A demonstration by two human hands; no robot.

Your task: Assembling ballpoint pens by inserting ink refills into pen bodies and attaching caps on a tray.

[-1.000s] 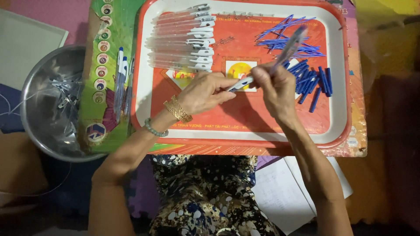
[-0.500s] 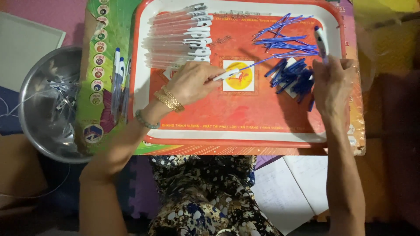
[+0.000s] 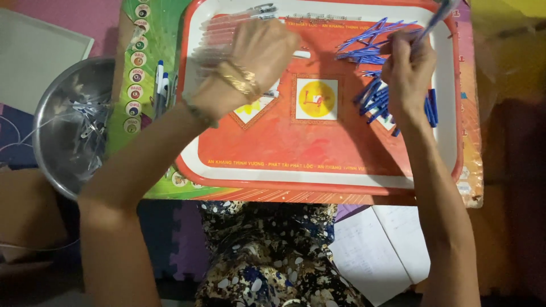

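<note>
Reaching over the red tray (image 3: 318,176), the left hand (image 3: 256,59) covers the clear pen barrels (image 3: 227,28), its grip unclear. The right hand (image 3: 406,71) pinches a blue refill (image 3: 435,20) above the loose blue refills (image 3: 369,42). These look light, thin and bendy; best held mid-length.

surface: small table (image 3: 165,190), green printed top, centre frame | on it: red tray (image 3: 318,179) filling centre-right | pens (image 3: 161,85) along left strip

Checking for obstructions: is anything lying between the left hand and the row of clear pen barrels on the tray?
Nothing visible does. The left hand is already over the clear pen barrels at the tray's top left; contact is hidden.
</note>
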